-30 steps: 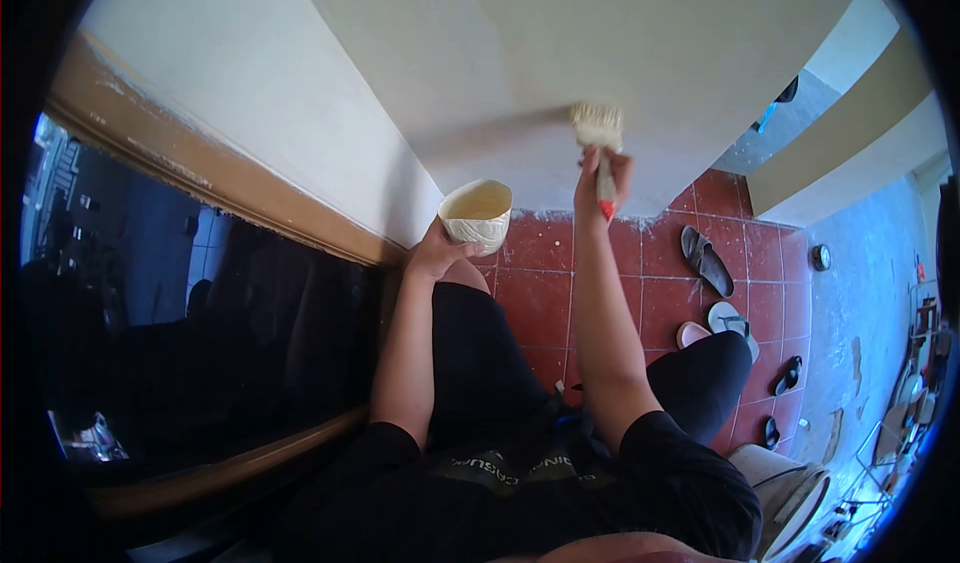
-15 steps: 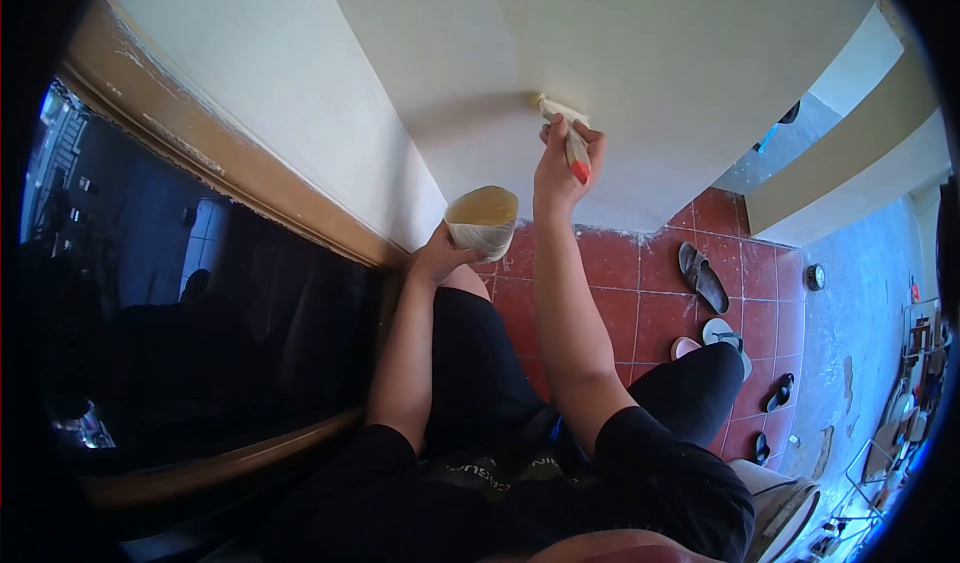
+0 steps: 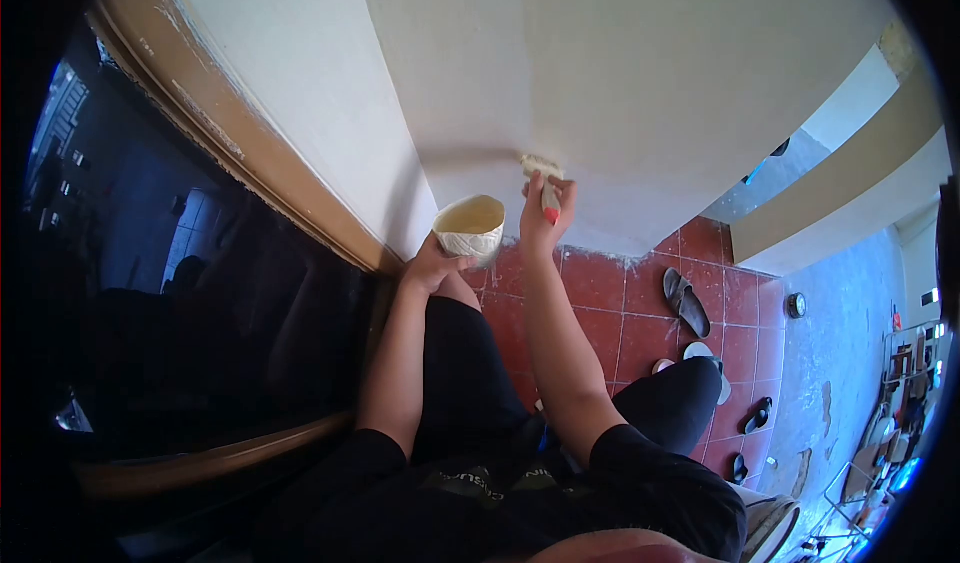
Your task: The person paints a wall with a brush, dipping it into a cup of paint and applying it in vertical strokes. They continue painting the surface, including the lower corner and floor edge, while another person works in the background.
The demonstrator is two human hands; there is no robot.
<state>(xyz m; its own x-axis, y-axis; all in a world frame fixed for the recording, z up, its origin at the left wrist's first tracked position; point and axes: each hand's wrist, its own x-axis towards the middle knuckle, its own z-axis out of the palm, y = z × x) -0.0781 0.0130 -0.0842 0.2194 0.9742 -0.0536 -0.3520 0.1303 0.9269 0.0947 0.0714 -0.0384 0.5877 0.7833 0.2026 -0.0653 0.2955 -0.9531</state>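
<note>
My right hand point(image 3: 546, 208) is closed round a paintbrush point(image 3: 550, 201) with a red-tipped handle. Its cream-coated bristles are at the pale wall point(image 3: 640, 93), low on its surface; whether they press on it is hard to tell. My left hand point(image 3: 432, 265) grips a paint container point(image 3: 472, 231) from its side and below, just left of the brush. Pale yellowish paint shows inside, and the container's outside is whitish and streaked. Some of the left fingers are hidden behind the container.
A brown wooden frame point(image 3: 215, 128) with a dark glossy pane point(image 3: 250, 333) runs along my left. Red floor tiles point(image 3: 590, 313) lie below, with a dark sandal point(image 3: 686, 303) and several other slippers to the right. A bucket point(image 3: 772, 528) stands by my right side.
My right hand and the paintbrush have moved down along the wall, nearer the floor. The left hand still holds the paint container, and the view has shifted slightly.
</note>
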